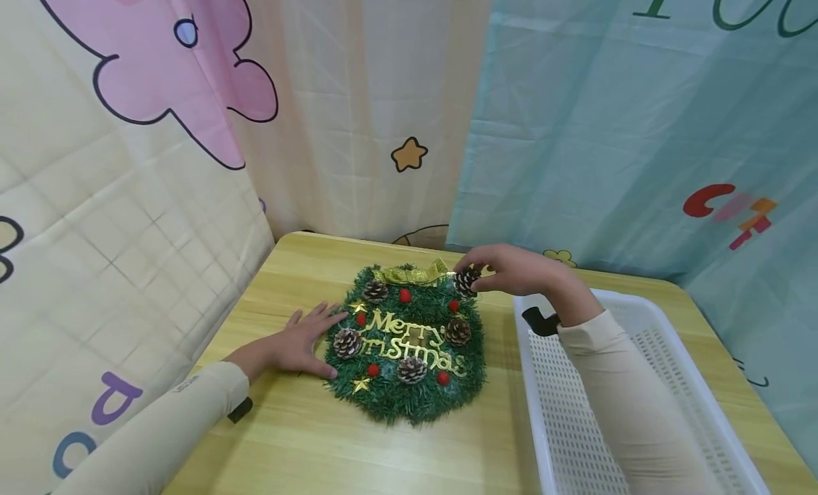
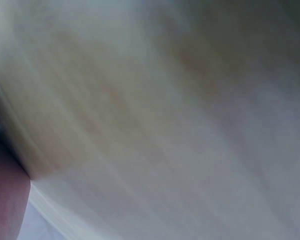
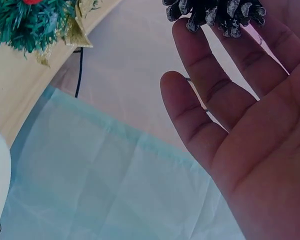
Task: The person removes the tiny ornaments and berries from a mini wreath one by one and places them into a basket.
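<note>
A green wreath lies flat on the table, bearing gold "Merry Christmas" lettering, red balls, gold stars, pine cones and a gold ribbon along its top. At the wreath's upper right, my right hand pinches a pine cone. The same pine cone shows at the fingertips in the right wrist view. My left hand rests with fingers spread at the wreath's left edge, its fingertips touching the greenery. The left wrist view is blurred and hides the left fingers.
A white perforated plastic basket stands on the right of the wooden table, under my right forearm. Printed curtains hang behind the table and along its left side.
</note>
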The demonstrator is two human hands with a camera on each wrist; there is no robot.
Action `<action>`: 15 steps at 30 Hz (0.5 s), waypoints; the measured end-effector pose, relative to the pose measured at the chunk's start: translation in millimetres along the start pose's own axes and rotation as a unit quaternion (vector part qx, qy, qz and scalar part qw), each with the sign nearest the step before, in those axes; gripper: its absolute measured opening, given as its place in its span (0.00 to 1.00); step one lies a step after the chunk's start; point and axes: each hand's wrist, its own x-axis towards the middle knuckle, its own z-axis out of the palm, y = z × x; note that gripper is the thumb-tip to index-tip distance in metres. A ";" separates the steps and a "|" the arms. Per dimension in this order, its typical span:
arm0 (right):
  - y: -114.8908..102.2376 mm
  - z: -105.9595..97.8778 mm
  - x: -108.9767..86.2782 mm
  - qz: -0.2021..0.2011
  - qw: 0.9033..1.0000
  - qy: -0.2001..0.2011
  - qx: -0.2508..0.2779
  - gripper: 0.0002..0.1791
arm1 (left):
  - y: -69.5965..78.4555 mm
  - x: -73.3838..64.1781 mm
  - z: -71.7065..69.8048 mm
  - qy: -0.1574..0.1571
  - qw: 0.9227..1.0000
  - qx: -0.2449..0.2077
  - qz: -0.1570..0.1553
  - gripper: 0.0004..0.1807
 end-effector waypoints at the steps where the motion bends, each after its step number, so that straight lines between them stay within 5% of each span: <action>1: 1.4 -0.6 -2.0 0.000 1.000 0.003 -0.001 0.21 | 0.2 0.1 -0.3 0.000 1.000 0.000 -0.001 0.62; 15: 27.7 -3.7 -42.0 0.061 0.998 0.018 -0.024 0.21 | 1.3 0.1 -0.5 0.000 1.000 0.005 -0.004 0.63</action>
